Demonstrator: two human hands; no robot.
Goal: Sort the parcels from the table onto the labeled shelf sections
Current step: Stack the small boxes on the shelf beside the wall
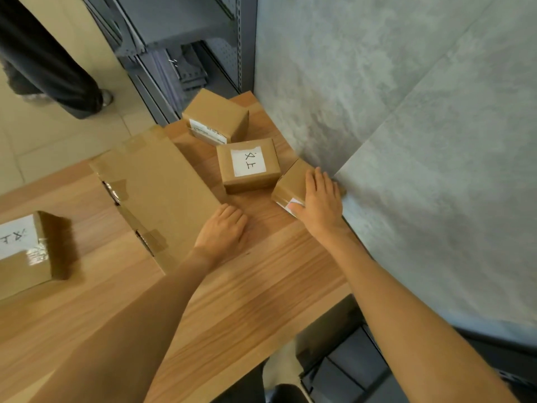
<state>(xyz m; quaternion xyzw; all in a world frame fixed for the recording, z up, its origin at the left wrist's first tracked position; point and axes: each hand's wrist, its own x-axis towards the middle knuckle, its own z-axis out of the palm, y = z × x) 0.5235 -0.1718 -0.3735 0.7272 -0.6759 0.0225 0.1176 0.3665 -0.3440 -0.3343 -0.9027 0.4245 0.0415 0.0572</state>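
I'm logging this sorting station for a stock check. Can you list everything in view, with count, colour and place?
Small brown cardboard parcels: 4; barcode-labelled one farthest, handwritten-label one mid-table, one by the wall, one at left edge.
Large flat brown cardboard box: 1, left of centre.
Wooden table: 1, light brown.
Grey metal shelving: 1, beyond table.
Grey wall: right.
Bystander's dark trouser leg: 1, top left.
Left hand: resting on table.
Right hand: on wall-side parcel.

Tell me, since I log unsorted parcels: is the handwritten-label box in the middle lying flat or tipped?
Flat: the box rests on the table, label facing up.
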